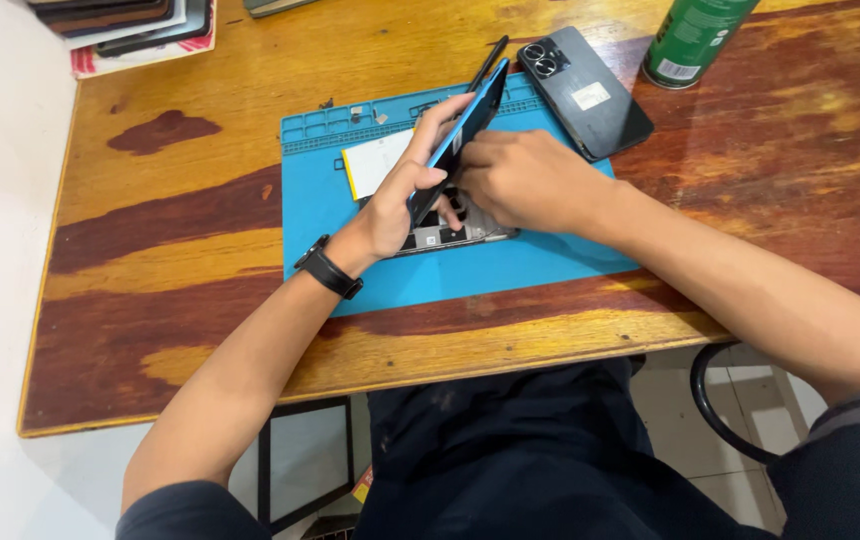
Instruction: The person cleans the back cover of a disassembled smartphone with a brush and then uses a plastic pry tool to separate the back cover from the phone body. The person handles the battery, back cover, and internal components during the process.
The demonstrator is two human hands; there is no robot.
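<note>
The left hand (400, 200) has its grip closed on a blue panel (462, 135), fingers along the top edge and thumb under it, tilting the panel up on edge over an opened phone (450, 232). Held this way, the panel stands clear of the phone's exposed insides while staying hinged close to it. The right hand (525, 180) rests just right of the panel, fingers curled down toward the phone body; whether its grip pinches anything cannot be told, since the fingertips are hidden behind the panel. A black band (328, 267) sits on the left wrist.

The phone lies flat near the middle of a blue mat (330, 215), which keeps small parts off the wood. A white card (375, 160) lies on the mat just left of the panel. A dark stylus-like tool (487, 62) lies beyond the mat's far edge, and a second phone (585, 92), back up, overlaps the mat's far right corner. A green can (695, 38) stands further right of the mat on the wooden worktop (170, 250). A stack of flat items (135, 25) lies well beyond the mat's far left.
</note>
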